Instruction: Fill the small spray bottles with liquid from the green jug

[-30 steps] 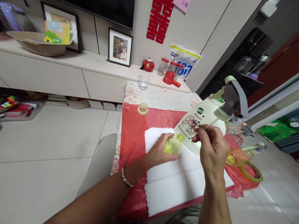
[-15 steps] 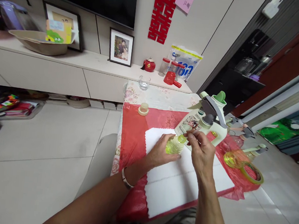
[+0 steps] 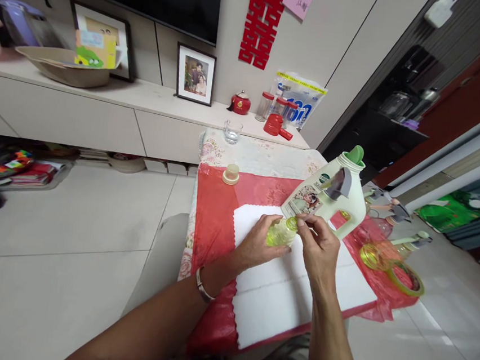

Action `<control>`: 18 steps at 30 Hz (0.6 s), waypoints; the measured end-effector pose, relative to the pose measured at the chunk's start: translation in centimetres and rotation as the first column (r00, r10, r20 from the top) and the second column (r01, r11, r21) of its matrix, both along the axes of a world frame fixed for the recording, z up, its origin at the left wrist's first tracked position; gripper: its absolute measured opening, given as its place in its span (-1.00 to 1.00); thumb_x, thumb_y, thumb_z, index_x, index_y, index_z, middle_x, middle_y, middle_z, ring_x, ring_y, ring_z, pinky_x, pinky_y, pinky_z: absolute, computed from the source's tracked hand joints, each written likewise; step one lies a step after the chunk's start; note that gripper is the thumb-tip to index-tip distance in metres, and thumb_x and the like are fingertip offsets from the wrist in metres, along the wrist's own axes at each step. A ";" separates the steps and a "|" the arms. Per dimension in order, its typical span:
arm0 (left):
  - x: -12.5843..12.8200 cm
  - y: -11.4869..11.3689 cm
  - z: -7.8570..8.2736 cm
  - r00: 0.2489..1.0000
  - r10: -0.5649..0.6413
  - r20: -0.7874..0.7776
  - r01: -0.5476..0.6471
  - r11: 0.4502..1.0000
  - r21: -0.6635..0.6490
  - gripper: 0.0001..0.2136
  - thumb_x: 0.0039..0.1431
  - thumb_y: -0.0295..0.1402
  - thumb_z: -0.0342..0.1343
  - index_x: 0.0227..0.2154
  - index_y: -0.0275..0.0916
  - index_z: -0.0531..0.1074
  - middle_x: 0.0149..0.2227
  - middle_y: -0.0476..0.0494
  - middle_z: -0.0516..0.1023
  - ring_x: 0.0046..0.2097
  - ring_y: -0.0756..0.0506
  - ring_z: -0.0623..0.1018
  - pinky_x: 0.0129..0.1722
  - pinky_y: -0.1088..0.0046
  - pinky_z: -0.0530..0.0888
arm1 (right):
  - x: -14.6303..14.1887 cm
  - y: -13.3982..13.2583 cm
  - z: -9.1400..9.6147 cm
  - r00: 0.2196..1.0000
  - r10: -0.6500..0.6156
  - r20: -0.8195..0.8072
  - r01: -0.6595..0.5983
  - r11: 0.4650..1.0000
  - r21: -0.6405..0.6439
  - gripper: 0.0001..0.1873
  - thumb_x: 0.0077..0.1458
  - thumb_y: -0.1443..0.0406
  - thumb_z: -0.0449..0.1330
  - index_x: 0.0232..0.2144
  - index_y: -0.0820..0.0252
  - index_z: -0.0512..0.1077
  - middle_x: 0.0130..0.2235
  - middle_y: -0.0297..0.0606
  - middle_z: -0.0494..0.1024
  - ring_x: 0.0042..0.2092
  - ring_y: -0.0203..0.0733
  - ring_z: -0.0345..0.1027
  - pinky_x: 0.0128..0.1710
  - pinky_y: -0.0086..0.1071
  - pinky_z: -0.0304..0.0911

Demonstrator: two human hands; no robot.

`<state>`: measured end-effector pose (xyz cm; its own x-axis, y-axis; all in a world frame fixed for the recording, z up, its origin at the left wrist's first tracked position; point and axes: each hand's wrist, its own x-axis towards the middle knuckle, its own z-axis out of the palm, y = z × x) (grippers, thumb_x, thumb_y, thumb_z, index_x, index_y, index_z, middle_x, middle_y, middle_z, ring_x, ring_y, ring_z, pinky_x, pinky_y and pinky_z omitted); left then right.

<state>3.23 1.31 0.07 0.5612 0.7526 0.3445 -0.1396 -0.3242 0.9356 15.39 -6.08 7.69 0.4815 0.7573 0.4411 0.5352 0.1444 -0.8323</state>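
My left hand point(image 3: 261, 243) is wrapped around a small see-through yellow bottle point(image 3: 281, 232), its open neck tilted toward my right hand. My right hand point(image 3: 318, 241) pinches the thin tube of a spray head at the bottle's mouth. The grey and pale green spray head point(image 3: 338, 186) sticks up beyond my fingers. Whether the tube's tip is inside the neck, I cannot tell. Right behind stands a large pale green detergent jug point(image 3: 354, 199) with a green spout, partly covered by the spray head.
A white scalloped mat point(image 3: 269, 313) lies on a red cover point(image 3: 215, 217). A clear cap point(image 3: 231, 173) and a glass cup point(image 3: 232, 132) stand further back. On the right are several spray bottles point(image 3: 407, 244) and a tape roll point(image 3: 418, 288).
The spray head has turned and dropped lower, showing more of the jug behind it. My right hand has shifted slightly left, closer to the bottle's neck. My left hand stays in place.
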 end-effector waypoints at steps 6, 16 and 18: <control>-0.1 0.0 0.1 1.000 -0.003 -0.004 0.003 1.000 -0.004 -0.35 -0.06 -0.36 0.39 0.12 -0.17 0.28 0.10 -0.25 0.39 0.17 -0.29 0.41 0.22 0.04 0.33 | 0.3 0.1 -0.5 0.996 0.048 -0.073 -0.047 0.999 0.021 -0.65 0.16 0.07 0.27 -0.21 0.28 0.48 -0.12 -0.19 0.49 -0.15 -0.28 0.39 -0.19 -0.48 0.36; 0.0 0.0 0.1 1.000 -0.007 -0.008 0.007 1.000 0.005 -0.35 -0.05 -0.34 0.39 0.11 -0.17 0.27 0.10 -0.25 0.39 0.18 -0.30 0.40 0.22 0.02 0.32 | 0.3 -0.3 0.6 0.994 0.107 0.022 -0.107 0.994 0.028 -0.68 0.15 0.10 0.25 -0.25 0.28 0.49 -0.13 -0.19 0.47 -0.07 -0.22 0.40 -0.06 -0.39 0.40; 0.0 0.0 0.2 1.000 -0.013 -0.019 0.013 1.000 0.001 -0.35 -0.06 -0.35 0.39 0.11 -0.18 0.27 0.10 -0.26 0.38 0.18 -0.30 0.40 0.21 0.02 0.32 | 0.3 -0.4 0.8 0.993 0.109 0.053 -0.109 0.994 0.010 -0.68 0.16 0.11 0.23 -0.25 0.29 0.47 -0.13 -0.19 0.47 -0.08 -0.22 0.41 -0.05 -0.38 0.39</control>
